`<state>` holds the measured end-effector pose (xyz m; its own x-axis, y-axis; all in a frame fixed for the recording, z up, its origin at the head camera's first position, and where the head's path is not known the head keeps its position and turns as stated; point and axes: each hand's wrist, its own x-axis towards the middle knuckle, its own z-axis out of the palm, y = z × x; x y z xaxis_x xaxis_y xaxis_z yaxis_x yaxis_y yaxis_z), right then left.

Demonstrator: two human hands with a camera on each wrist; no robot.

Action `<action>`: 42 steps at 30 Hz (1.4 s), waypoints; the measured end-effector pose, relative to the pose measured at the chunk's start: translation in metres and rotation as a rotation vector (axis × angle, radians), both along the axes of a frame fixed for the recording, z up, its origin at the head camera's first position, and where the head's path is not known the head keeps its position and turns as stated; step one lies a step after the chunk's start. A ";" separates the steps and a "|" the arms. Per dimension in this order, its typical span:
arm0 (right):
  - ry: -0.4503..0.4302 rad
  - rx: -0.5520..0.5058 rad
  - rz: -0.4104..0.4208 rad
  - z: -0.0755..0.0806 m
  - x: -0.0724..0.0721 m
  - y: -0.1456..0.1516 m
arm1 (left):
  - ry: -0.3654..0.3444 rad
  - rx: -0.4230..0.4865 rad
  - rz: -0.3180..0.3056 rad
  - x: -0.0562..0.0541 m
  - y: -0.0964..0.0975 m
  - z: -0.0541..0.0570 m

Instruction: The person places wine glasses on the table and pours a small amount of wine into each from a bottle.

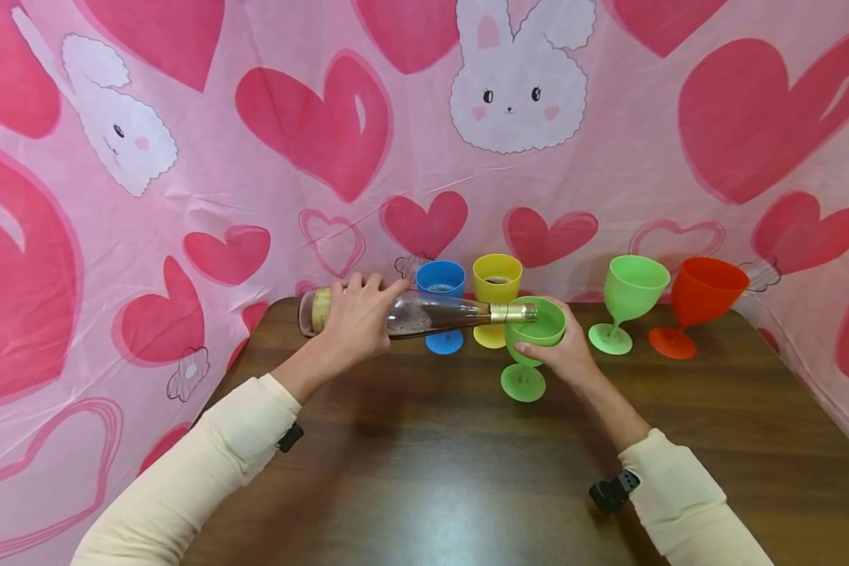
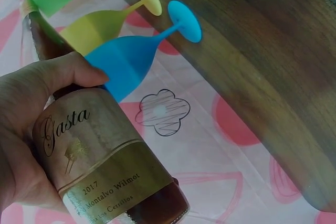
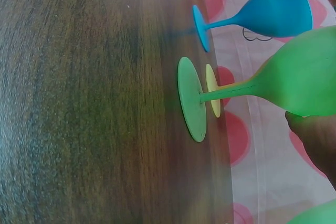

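My left hand grips a labelled wine bottle round its body, tipped almost level with its neck to the right. The mouth of the bottle lies over the bowl of a green goblet, and dark liquid shows inside the glass. My right hand holds that goblet by its bowl, thumb on the near side. In the left wrist view the bottle's label reads "Gasta" and 2017. The right wrist view shows the green goblet's stem and foot, with my right fingers under the bowl.
Behind the bottle stand a blue goblet and a yellow goblet, both with dark liquid in them. Another green goblet and a red goblet stand to the right on the wooden table. A pink heart-patterned cloth hangs behind.
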<state>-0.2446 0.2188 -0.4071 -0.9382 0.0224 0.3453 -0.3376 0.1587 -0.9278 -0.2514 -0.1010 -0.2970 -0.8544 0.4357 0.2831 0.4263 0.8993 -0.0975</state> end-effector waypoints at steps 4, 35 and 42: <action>-0.004 0.005 -0.003 0.001 0.001 0.000 | -0.003 0.001 -0.001 0.000 0.001 0.000; 0.004 -0.006 0.001 0.000 0.000 -0.001 | -0.023 -0.001 0.008 0.000 0.000 0.001; 0.003 0.000 -0.004 0.000 0.000 0.000 | -0.016 -0.013 0.015 0.001 0.002 0.003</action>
